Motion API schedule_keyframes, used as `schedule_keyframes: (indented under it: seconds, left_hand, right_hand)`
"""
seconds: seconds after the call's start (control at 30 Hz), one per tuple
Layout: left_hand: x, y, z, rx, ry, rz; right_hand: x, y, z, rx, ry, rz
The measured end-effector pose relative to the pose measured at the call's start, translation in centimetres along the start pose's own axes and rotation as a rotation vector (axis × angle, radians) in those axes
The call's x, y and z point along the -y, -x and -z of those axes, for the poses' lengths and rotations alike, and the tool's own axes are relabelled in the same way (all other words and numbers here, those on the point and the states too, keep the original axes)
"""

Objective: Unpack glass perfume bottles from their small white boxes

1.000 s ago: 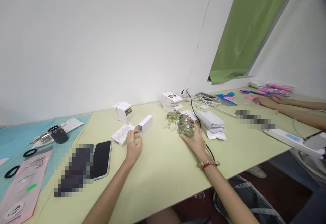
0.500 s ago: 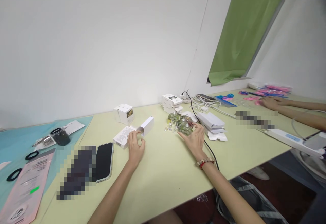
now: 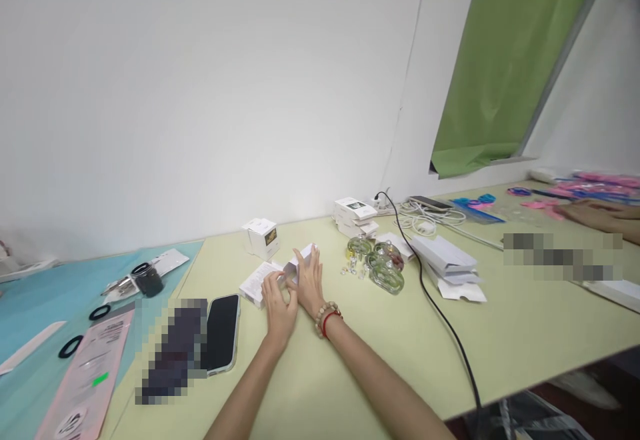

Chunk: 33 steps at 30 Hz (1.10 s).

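A small white open carton (image 3: pixel 301 261) lies on the pale green table (image 3: pixel 350 353), beside a white printed leaflet box (image 3: pixel 257 283). My right hand (image 3: pixel 309 281), with a bead bracelet at the wrist, lies over the carton with fingers wrapped on it. My left hand (image 3: pixel 278 303) is right beside it, fingertips pinched at the carton's open end. Several clear glass bottles (image 3: pixel 383 263) with small stoppers stand to the right, untouched.
A phone (image 3: pixel 223 332) lies face up at the left, near a pink packet (image 3: pixel 90 380) and black rings on a blue mat (image 3: pixel 45 293). White boxes (image 3: pixel 263 237), flat cartons (image 3: pixel 445 257), a black cable (image 3: pixel 440 320) and another person's hands (image 3: pixel 595 217) are around.
My right hand left the glass bottles and moved left onto the white carton, joining my left hand. The camera view shifted slightly to the left.
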<state>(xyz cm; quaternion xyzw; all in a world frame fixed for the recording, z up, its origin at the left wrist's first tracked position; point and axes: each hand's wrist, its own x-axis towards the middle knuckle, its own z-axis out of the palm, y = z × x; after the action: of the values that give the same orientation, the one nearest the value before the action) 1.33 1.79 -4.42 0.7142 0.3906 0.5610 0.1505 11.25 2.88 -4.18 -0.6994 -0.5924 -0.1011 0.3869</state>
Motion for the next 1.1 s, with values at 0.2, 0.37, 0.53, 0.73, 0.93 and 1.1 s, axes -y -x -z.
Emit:
schedule_keyframes:
  seconds: [0.2, 0.37, 0.53, 0.73, 0.93, 1.1]
  left_hand:
    - [0.1, -0.1, -0.2, 0.054, 0.001, -0.019]
    - [0.0, -0.2, -0.1, 0.072, -0.014, -0.029]
    - [0.2, -0.2, -0.1, 0.108, -0.044, -0.038]
    - [0.2, -0.1, -0.1, 0.107, -0.060, -0.015]
    - [0.3, -0.1, -0.1, 0.124, -0.055, -0.015]
    - [0.5, -0.2, -0.1, 0.135, -0.052, -0.021]
  right_hand:
    - [-2.4, -1.1, 0.5, -0.025, -0.246, -0.175]
    - [-4.5, -2.0, 1.7, 0.157, -0.402, -0.450]
    - [-4.6, -2.9, 3.2, 0.065, -0.586, -0.539]
    - [-4.1, -3.9, 7.2, -0.435, -0.574, -0.374]
    - [-6.1, -4.8, 11.4, -0.949, -0.461, -0.423]
    - [-9.1, -4.5, 14.0, -1.166, -0.285, -0.519]
